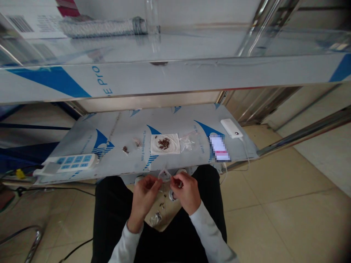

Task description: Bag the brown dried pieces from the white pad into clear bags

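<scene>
Working at a small clear bag (165, 176) appears to be the step in hand. The left hand (146, 191) and right hand (187, 190) hold it between them, just off the near edge of the table (127, 126), each with its fingers pinched narrow on one side. A few dark bits seem to show in the bag; whether its mouth is open or sealed cannot be told. Farther back, brown pieces (163, 143) lie heaped on a white cloth (175, 149), with clear plastic (187, 142) beside it. The next move seems to call for a light, even grip, so that the thin film neither slips nor tips.
</scene>
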### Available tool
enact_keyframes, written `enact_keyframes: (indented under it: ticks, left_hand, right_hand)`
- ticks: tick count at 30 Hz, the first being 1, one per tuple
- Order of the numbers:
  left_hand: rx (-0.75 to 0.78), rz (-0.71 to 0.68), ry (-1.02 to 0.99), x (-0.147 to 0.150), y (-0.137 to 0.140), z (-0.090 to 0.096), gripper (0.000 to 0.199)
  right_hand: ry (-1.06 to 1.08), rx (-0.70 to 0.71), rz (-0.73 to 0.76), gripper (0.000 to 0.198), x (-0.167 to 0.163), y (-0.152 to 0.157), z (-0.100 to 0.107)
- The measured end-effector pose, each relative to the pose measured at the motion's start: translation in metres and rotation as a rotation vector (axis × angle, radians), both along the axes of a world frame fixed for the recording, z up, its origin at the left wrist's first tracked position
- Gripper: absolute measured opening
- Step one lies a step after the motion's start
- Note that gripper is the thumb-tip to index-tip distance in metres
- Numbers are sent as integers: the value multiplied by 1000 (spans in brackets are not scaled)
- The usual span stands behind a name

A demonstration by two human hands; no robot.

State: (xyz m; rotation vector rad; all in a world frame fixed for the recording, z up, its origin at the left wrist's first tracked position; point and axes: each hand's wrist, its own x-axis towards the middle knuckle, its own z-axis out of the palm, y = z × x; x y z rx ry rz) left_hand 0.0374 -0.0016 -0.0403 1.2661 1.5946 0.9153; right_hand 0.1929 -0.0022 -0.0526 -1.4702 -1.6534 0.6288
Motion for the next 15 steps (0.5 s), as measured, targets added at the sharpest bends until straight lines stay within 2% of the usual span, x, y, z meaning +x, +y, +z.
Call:
enact_keyframes:
  ticks: [2, 4, 6, 7, 10, 13, 15]
  left_hand:
    - [79, 29, 152, 4, -5, 7, 23]
    - [132, 17, 225, 6, -7, 13, 19]
    - [147, -10, 234, 6, -7, 16, 20]
    - [149, -23, 229, 4, -6, 15, 20]
    - [154, -56, 210, -3, -4, 14, 24]
    - [181, -106, 186, -11, -4, 15, 27]
    - [197, -148, 166, -16, -4, 17, 29]
  right_hand:
    - [-16, -6, 6, 10, -3, -4, 3]
    - [37, 42, 55, 42, -6, -6, 5]
    - [97, 85, 192, 75, -7, -6, 4]
    - [113, 86, 283, 83, -7, -4, 3]
    - [145, 56, 459, 87, -8, 6, -3]
    - [194, 46, 489, 99, -10, 22, -6]
    - [202, 34, 547, 94, -13, 32, -4]
